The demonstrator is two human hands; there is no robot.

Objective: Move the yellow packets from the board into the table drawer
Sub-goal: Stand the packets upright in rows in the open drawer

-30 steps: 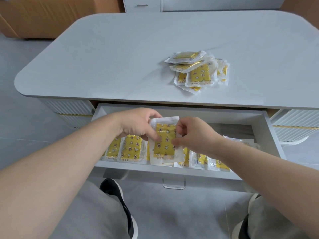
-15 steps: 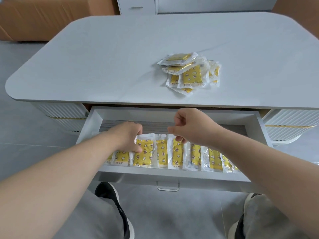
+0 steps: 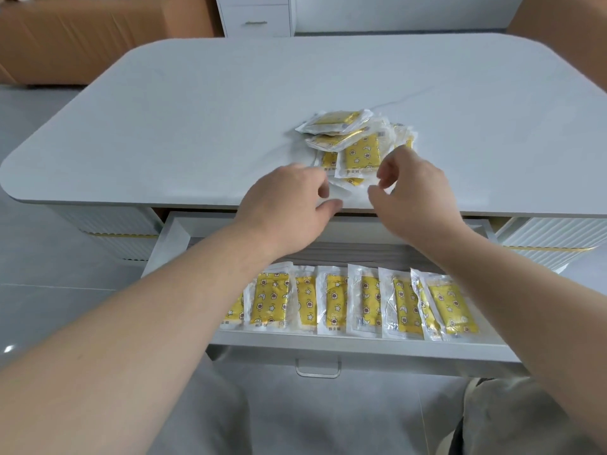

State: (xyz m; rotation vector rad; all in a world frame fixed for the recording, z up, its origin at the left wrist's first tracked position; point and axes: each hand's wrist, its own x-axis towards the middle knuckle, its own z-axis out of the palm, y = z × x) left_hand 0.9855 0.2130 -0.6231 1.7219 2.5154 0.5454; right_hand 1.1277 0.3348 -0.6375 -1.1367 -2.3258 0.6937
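Observation:
A loose pile of yellow packets (image 3: 356,142) in clear wrappers lies on the white tabletop (image 3: 197,126). Below the table's front edge the white drawer (image 3: 361,349) stands pulled out, with several yellow packets (image 3: 335,300) lined up side by side along its front. My left hand (image 3: 289,205) hovers at the table's front edge just left of the pile, fingers loosely curled and holding nothing. My right hand (image 3: 414,188) is at the pile's near right side, fingers loosely bent and empty. Both hands hide the pile's nearest edge.
The drawer's metal handle (image 3: 318,369) juts toward me above my knees. A brown cabinet (image 3: 82,37) and a white drawer unit (image 3: 256,18) stand behind the table. Grey tiled floor (image 3: 49,274) lies to the left.
Both hands let go of a packet in the drawer's row, then rose out of the drawer and moved forward to the pile on the tabletop.

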